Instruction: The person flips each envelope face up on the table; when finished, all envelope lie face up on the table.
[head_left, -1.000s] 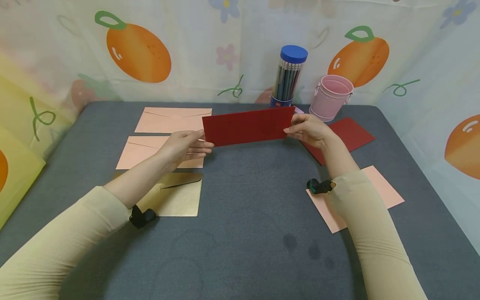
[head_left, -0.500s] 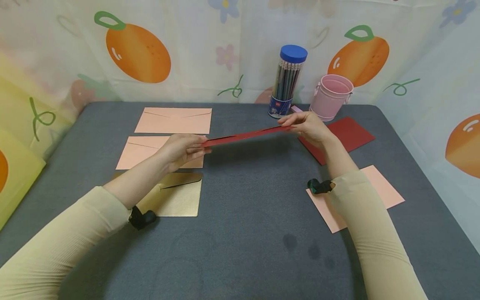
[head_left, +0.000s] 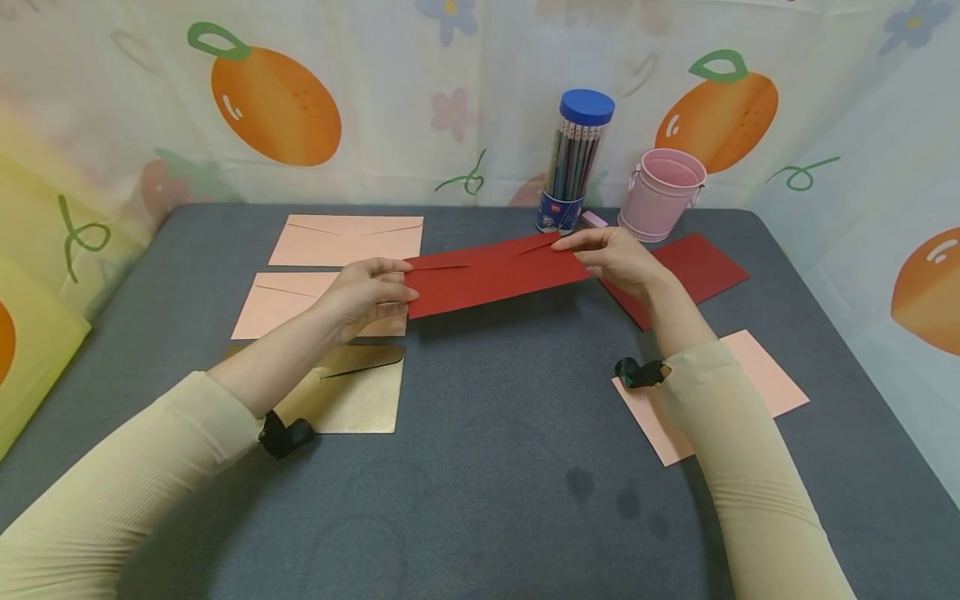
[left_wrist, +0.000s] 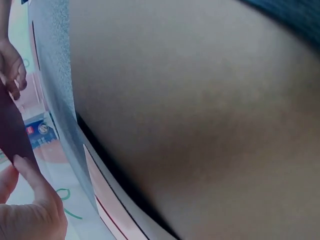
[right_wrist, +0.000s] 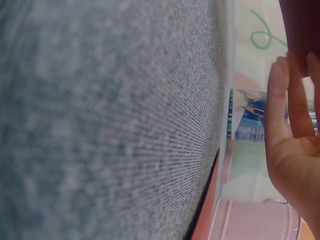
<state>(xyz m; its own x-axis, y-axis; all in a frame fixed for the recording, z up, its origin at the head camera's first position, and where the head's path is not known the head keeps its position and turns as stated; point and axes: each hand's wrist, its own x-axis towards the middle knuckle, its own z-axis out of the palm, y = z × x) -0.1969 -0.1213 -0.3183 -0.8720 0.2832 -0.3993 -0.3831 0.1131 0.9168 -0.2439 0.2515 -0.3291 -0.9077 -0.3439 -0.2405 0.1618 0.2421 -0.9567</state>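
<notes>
Head view: a dark red envelope (head_left: 495,273) is held above the grey bench (head_left: 495,433) near the middle of the frame, its flap side turned upward and its long edge running from centre left up toward centre right. Its left end is pinched by the left hand (head_left: 365,293), thumb on top and fingers curled beneath, while its upper right corner is gripped by the right hand (head_left: 618,258), whose fingers are bent over the edge. To the left of the frame two pink envelopes (head_left: 348,240) are laid one behind the other, and a gold envelope (head_left: 352,390) with an opened flap is seen below them, partly covered by the left forearm. At the right, a second red envelope (head_left: 693,271) is lying behind the right wrist, and a pink sheet (head_left: 757,379) is lying under the right sleeve. A clear pencil tub with a blue lid (head_left: 576,162) and a pink bucket (head_left: 662,194) are placed at the back edge, upper centre right. In the left wrist view the envelope's dark end (left_wrist: 12,132) is seen between fingertips at the far left; the rest is blurred cloth, probably the bench surface. In the right wrist view the fingers (right_wrist: 292,107) are seen raised against the red paper at the upper right.
</notes>
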